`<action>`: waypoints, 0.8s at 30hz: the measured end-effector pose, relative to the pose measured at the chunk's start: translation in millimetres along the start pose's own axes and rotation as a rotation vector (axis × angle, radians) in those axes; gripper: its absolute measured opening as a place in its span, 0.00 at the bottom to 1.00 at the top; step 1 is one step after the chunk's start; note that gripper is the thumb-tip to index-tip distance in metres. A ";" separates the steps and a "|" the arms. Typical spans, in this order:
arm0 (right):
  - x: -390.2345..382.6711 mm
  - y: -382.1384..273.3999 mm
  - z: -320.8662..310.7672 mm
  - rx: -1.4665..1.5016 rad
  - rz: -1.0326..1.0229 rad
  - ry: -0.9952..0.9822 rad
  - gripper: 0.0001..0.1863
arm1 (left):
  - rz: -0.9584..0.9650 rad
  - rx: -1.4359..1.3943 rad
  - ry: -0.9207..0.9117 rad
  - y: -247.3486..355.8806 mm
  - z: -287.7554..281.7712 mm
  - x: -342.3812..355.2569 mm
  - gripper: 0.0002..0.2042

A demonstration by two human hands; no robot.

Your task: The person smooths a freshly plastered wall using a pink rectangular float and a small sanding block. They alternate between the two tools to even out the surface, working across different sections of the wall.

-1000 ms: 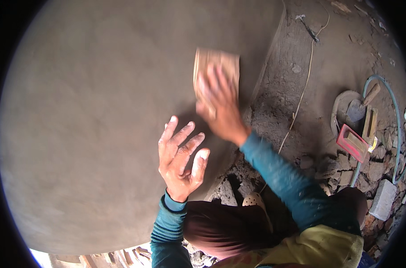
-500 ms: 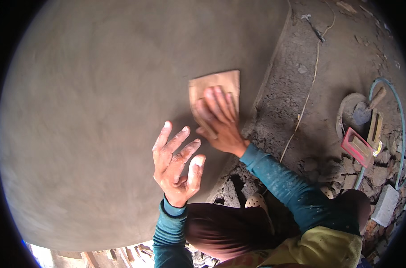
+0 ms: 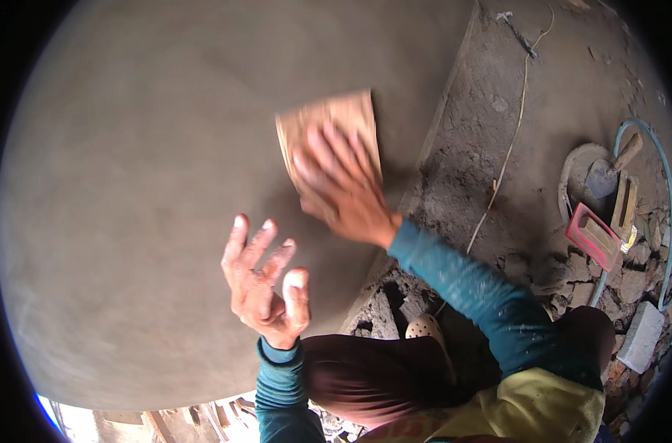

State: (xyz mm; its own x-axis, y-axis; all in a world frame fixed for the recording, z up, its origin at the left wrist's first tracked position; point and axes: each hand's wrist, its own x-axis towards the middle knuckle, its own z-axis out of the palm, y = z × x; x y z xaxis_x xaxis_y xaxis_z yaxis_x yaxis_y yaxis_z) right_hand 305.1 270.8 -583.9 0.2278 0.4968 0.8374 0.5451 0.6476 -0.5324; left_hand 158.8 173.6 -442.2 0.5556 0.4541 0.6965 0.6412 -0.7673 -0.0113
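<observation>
My right hand (image 3: 342, 184) rests with spread fingers over a flat tan board (image 3: 314, 118), gripping it against a wide, smooth grey cement surface (image 3: 144, 184); motion blurs the fingers. The board's corners show around the hand. Lower and to the left, my left hand (image 3: 265, 280) is open, fingers curved and apart, whitened with dust and holding nothing. It is over the same surface; whether it touches cannot be told.
At right, a grey pan (image 3: 572, 173) with a trowel (image 3: 600, 173), a red float (image 3: 594, 238) and wooden float (image 3: 624, 198) lies beside a blue hose (image 3: 664, 192). A cord (image 3: 513, 140), rubble (image 3: 631, 284), a grey block (image 3: 641, 337) and my shoe (image 3: 424, 328) are also visible.
The board under my right hand went downward, then up and leftward, and is now tilted differently. My left hand has shifted left and slightly down, still open.
</observation>
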 end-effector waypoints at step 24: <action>19.5 -24.8 20.7 -0.049 0.025 0.079 0.35 | -0.024 0.039 -0.143 12.4 5.5 3.4 0.11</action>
State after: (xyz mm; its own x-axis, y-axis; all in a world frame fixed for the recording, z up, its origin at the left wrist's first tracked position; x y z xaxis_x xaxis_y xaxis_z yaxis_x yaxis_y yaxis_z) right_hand 279.3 276.4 -556.9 0.3039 0.4640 0.8321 0.5768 0.6055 -0.5483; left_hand 171.6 168.1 -443.9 0.6079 0.5342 0.5875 0.6738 -0.7384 -0.0257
